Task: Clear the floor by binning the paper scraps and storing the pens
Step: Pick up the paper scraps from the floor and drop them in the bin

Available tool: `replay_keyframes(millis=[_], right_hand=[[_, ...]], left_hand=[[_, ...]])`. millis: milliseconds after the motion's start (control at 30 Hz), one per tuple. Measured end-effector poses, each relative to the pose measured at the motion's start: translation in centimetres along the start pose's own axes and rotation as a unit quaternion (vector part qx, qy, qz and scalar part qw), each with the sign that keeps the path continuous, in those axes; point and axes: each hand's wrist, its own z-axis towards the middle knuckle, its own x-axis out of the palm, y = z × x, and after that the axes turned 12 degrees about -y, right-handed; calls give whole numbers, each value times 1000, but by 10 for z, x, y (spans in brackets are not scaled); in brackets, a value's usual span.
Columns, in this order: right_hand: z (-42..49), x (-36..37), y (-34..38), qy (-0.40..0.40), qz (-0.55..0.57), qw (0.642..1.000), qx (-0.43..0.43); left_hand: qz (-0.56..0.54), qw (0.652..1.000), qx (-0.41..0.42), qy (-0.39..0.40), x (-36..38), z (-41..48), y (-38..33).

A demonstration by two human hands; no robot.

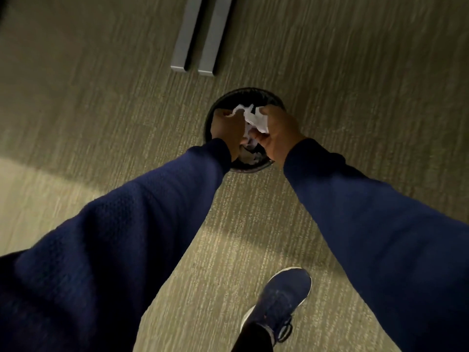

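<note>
A round black bin point(250, 94) stands on the carpet straight ahead of me. Both my hands hover over its opening and hold a bunch of crumpled white paper scraps point(255, 118) between them. My left hand point(225, 128) grips the left side of the bunch, and my right hand point(279, 133) grips the right side with curled fingers and thumb. More white paper point(250, 156) lies inside the bin below my hands. No pens are in view.
Two grey metal furniture legs point(200, 34) lie flat on the carpet beyond the bin. My foot in a dark blue shoe point(281, 301) stands on the carpet at the lower right. Beige carpet point(101, 97) surrounds the bin.
</note>
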Motion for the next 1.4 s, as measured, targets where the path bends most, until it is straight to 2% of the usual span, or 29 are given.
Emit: replay_keyframes(millis=[100, 267, 367, 500, 633, 767, 900, 1000, 1100, 1400], right_hand=[[0, -3, 4, 29, 11, 999, 26], [-9, -24, 12, 10, 38, 999, 30], [-21, -46, 11, 9, 49, 998, 33], [-49, -98, 5, -9, 73, 997, 24], [-82, -169, -1, -65, 114, 991, 16], [-120, -253, -8, -123, 158, 980, 3], [-167, -350, -27, -159, 196, 967, -26], [-210, -427, -52, -202, 202, 957, -49], [-257, -502, -85, -260, 193, 944, -70], [-409, -701, -214, -388, 255, 882, -81]], left_hand=[[32, 998, -10, 60, -3, 1, 1], [-5, 997, -57, 46, -8, -15, 1], [14, 999, -25, 37, -9, -32, -2], [34, 996, 22, 81, 6, -71, -2], [119, 983, 58, 129, 41, -133, -3], [157, 969, 111, 156, 93, -217, 3], [189, 937, 168, 241, 138, -309, 34], [230, 916, 188, 271, 165, -387, 63], [252, 877, 251, 324, 186, -470, 100], [307, 761, 317, 475, 216, -710, 229]])
